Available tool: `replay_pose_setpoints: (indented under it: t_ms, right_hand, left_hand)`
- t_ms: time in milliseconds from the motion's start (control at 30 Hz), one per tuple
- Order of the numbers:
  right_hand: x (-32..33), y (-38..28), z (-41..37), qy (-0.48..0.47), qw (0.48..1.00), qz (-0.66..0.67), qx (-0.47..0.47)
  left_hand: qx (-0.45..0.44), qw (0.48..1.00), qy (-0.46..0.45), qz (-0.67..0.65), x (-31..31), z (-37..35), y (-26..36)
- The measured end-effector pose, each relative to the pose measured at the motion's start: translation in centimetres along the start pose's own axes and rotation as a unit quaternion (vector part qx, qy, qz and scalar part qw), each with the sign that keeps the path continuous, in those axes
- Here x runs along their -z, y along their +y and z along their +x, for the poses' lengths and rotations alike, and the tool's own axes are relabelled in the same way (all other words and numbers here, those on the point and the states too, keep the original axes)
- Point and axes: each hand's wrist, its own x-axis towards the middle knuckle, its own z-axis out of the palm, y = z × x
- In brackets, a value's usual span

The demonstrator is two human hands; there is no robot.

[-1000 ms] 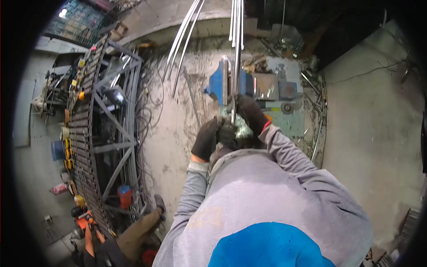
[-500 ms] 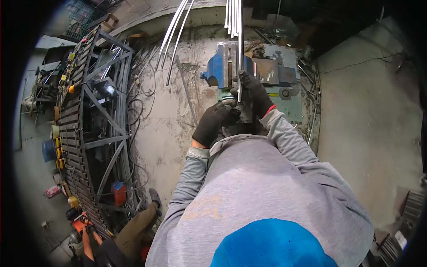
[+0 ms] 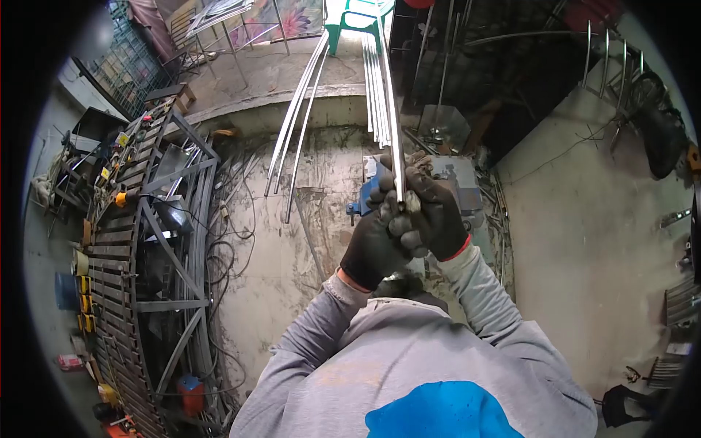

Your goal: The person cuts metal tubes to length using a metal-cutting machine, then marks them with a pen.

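Observation:
A long shiny metal tube point(image 3: 399, 164) runs away from me, its near end between my hands. My right hand point(image 3: 437, 215), in a dark glove with a red cuff edge, is closed round the tube near that end. My left hand point(image 3: 376, 248), also gloved, has its fingers curled against the tube's end from the left and below. The gloves overlap, so some fingertips are hidden. Just beyond the hands is a blue bench vise point(image 3: 365, 197), partly covered by them.
Several thin metal rods point(image 3: 298, 117) extend from the far side at left, and more tubes point(image 3: 374, 95) lie beside the held one. A green plastic stool point(image 3: 353, 22) stands at the back. To the left is a slatted metal rack point(image 3: 120, 270), with cables point(image 3: 223, 252) on the floor.
My view has tilted up, showing the stool and the far area. Both hands have come closer together at the tube's near end, which now appears raised in front of the vise.

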Motion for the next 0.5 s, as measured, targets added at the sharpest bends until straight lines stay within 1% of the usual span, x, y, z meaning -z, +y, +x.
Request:
replay_pose_setpoints:
  t_ms: [33, 67, 100, 133, 167, 200, 233, 267, 300, 333, 400, 433, 467, 500]
  right_hand:
    - [-0.9, -0.1, -0.3, 0.028, 0.996, -0.074, 0.037]
    - [1.2, -1.5, 0.8, -0.133, 0.981, 0.075, -0.116]
    - [0.8, -1.8, 1.1, -0.134, 0.988, 0.045, -0.068]
    - [0.1, -1.8, 1.2, -0.134, 0.991, 0.017, -0.020]
    - [-0.8, -2.1, 1.3, -0.122, 0.992, 0.001, 0.026]
    - [-1.3, -2.4, 1.1, -0.121, 0.992, 0.006, 0.031]
    - [-1.7, -2.7, 1.0, -0.125, 0.973, -0.129, 0.144]
    - [-1.8, -2.7, 0.8, -0.124, 0.924, -0.263, 0.249]
    - [-1.8, -2.8, 0.7, -0.122, 0.924, -0.263, 0.249]
    - [-1.7, -3.0, 0.6, -0.128, 0.898, -0.302, 0.294]
    - [-1.6, -3.5, 0.5, -0.144, 0.830, -0.377, 0.385]
    - [-1.6, -3.6, 0.4, -0.150, 0.790, -0.411, 0.430]
    - [-1.6, -3.5, 0.4, -0.150, 0.788, -0.410, 0.434]
    - [-1.5, -3.3, 0.3, -0.146, 0.775, -0.418, 0.451]
  left_hand:
    - [-0.006, 0.991, -0.099, -0.094, -1.2, 0.6, 0.6]
    - [-0.010, 0.963, -0.194, -0.188, -2.6, 0.9, 1.3]
    - [0.003, 0.988, -0.102, -0.118, -4.8, 0.5, 2.5]
    - [0.027, 0.976, -0.183, -0.115, -4.9, 1.3, 3.1]
    - [0.034, 0.977, -0.174, -0.116, -5.3, 1.5, 3.5]
    - [0.039, 0.978, -0.166, -0.118, -6.1, 1.6, 3.9]
    - [0.044, 0.979, -0.165, -0.116, -6.9, 1.7, 4.5]
    - [0.038, 0.980, -0.167, -0.102, -7.6, 1.7, 5.1]
    - [0.030, 0.981, -0.170, -0.089, -8.2, 1.8, 5.5]
    - [0.031, 0.981, -0.169, -0.091, -8.4, 1.9, 5.6]
    - [-0.004, 0.985, -0.167, -0.045, -9.1, 2.3, 6.0]
    - [0.001, 0.988, -0.128, -0.081, -9.7, 2.4, 6.1]
    - [0.003, 0.988, -0.130, -0.077, -10.0, 2.2, 6.3]
    - [0.023, 0.984, -0.137, -0.109, -10.2, 2.1, 6.6]
